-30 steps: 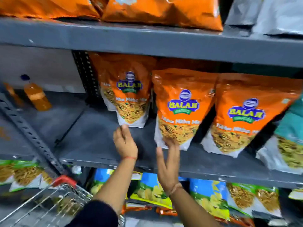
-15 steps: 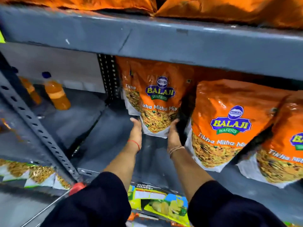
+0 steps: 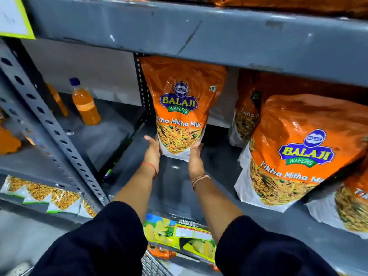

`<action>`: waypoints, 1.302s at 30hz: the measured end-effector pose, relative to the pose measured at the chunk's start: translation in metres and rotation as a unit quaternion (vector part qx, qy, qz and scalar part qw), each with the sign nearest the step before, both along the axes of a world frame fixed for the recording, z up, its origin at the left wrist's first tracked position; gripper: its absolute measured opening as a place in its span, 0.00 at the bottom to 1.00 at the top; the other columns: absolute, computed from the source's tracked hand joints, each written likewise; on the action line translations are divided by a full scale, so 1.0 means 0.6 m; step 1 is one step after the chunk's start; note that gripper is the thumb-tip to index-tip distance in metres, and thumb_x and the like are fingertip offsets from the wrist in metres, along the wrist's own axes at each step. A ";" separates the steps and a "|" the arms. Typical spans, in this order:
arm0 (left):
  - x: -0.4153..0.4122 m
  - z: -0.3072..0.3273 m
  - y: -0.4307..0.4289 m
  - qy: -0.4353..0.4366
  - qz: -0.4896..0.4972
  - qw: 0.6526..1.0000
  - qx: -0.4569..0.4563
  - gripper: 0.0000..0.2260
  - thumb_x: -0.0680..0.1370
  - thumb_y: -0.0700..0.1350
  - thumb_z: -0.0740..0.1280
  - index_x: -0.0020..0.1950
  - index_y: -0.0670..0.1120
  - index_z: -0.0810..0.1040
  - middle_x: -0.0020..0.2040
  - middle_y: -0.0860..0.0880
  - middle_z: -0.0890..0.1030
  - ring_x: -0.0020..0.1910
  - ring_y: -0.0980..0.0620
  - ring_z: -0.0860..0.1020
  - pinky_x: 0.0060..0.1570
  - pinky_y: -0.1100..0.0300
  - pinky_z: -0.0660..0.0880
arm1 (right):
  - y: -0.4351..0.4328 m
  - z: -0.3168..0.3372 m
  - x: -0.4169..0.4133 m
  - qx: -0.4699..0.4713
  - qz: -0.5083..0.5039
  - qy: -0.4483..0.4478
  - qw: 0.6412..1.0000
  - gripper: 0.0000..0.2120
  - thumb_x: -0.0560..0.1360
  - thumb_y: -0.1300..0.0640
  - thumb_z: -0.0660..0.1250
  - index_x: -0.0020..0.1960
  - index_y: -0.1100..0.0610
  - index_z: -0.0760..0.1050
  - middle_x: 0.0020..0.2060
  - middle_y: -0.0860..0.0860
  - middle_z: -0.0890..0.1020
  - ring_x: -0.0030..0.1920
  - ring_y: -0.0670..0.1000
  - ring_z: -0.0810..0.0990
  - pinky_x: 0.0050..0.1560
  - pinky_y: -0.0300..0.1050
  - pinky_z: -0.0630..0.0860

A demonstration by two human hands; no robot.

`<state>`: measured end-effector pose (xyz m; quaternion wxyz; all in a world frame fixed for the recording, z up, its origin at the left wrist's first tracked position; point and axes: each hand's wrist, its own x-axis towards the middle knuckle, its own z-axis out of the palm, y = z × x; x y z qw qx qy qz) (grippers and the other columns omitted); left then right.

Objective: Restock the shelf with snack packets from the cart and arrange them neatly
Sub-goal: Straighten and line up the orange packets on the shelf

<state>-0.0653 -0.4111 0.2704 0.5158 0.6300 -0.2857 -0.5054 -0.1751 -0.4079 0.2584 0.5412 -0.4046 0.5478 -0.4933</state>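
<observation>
Your left hand (image 3: 152,150) and right hand (image 3: 195,156), apart a second ago, now clamp the orange packet (image 3: 180,108) between their fingers, upright at the shelf (image 3: 175,188) back-left corner. Placement nearly done; straighten, then release.

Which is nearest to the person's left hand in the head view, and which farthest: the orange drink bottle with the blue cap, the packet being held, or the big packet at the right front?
From the left hand:
1. Held packet, touching the hand, just right of it.
2. Orange drink bottle, left, in the neighbouring bay.
3. Big front packet, far right.
</observation>
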 end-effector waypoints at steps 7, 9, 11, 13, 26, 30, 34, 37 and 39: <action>-0.089 0.005 0.122 -0.120 0.003 0.984 -0.130 0.38 0.69 0.67 0.51 0.74 0.47 0.55 0.74 0.55 0.55 0.73 0.59 0.53 0.72 0.65 0.48 | 0.176 -0.036 -0.101 -0.095 0.124 0.303 0.940 0.31 0.74 0.45 0.62 0.72 0.57 0.58 0.74 0.51 0.59 0.74 0.49 0.56 0.75 0.40 0.52; -0.151 -0.011 0.176 -0.149 -0.027 0.977 -0.148 0.33 0.73 0.59 0.59 0.74 0.47 0.53 0.75 0.54 0.53 0.73 0.60 0.50 0.71 0.66 0.47 | 0.255 -0.039 -0.149 -0.147 0.057 0.279 0.947 0.23 0.71 0.46 0.62 0.65 0.52 0.69 0.67 0.48 0.71 0.69 0.46 0.66 0.68 0.29 0.58; -0.218 -0.015 0.212 -0.148 -0.078 0.971 -0.168 0.32 0.73 0.52 0.66 0.73 0.48 0.55 0.76 0.49 0.56 0.74 0.57 0.54 0.74 0.59 0.51 | 0.299 -0.042 -0.202 -0.178 -0.076 0.240 0.951 0.18 0.71 0.44 0.62 0.57 0.50 0.72 0.58 0.50 0.77 0.60 0.52 0.75 0.63 0.38 0.69; -0.261 -0.012 0.217 -0.126 -0.144 0.969 -0.157 0.37 0.68 0.54 0.70 0.73 0.50 0.56 0.74 0.51 0.61 0.69 0.60 0.58 0.69 0.63 0.57 | 0.307 -0.040 -0.255 -0.187 -0.216 0.241 0.928 0.25 0.70 0.40 0.61 0.54 0.60 0.73 0.52 0.61 0.77 0.54 0.56 0.74 0.58 0.43 0.69; -0.293 -0.032 0.158 -0.036 -0.181 0.975 -0.120 0.40 0.54 0.52 0.77 0.63 0.46 0.71 0.64 0.42 0.77 0.64 0.45 0.74 0.63 0.44 0.72 | 0.183 -0.030 -0.402 -0.125 -0.045 0.070 0.989 0.24 0.67 0.66 0.70 0.60 0.65 0.67 0.60 0.61 0.76 0.57 0.52 0.76 0.53 0.39 0.76; -0.212 -0.028 0.170 -0.009 -0.146 0.980 -0.132 0.34 0.53 0.44 0.76 0.58 0.43 0.72 0.60 0.43 0.76 0.57 0.48 0.76 0.61 0.50 0.74 | 0.180 -0.021 -0.327 -0.112 -0.023 0.076 0.990 0.25 0.65 0.71 0.71 0.59 0.65 0.66 0.55 0.60 0.78 0.49 0.48 0.78 0.46 0.36 0.79; -0.123 -0.025 0.192 -0.017 -0.064 0.988 -0.137 0.30 0.65 0.31 0.71 0.67 0.38 0.68 0.66 0.41 0.72 0.62 0.48 0.72 0.65 0.51 0.69 | 0.171 -0.015 -0.217 -0.106 0.019 0.094 0.990 0.29 0.60 0.62 0.77 0.57 0.59 0.69 0.50 0.54 0.80 0.49 0.49 0.79 0.49 0.37 0.77; -0.067 -0.026 0.203 -0.046 -0.002 0.986 -0.157 0.25 0.71 0.27 0.64 0.67 0.37 0.66 0.63 0.42 0.72 0.57 0.54 0.73 0.59 0.60 0.71 | 0.165 -0.010 -0.138 -0.117 0.043 0.084 0.989 0.25 0.62 0.65 0.76 0.55 0.57 0.69 0.49 0.52 0.80 0.48 0.49 0.78 0.42 0.26 0.73; -0.036 -0.031 0.206 -0.064 0.020 0.983 -0.169 0.22 0.73 0.28 0.62 0.67 0.37 0.66 0.62 0.42 0.72 0.48 0.67 0.77 0.52 0.72 0.72 | 0.159 -0.007 -0.094 -0.119 0.051 0.084 0.988 0.25 0.62 0.65 0.76 0.54 0.57 0.69 0.48 0.52 0.79 0.49 0.49 0.78 0.44 0.29 0.74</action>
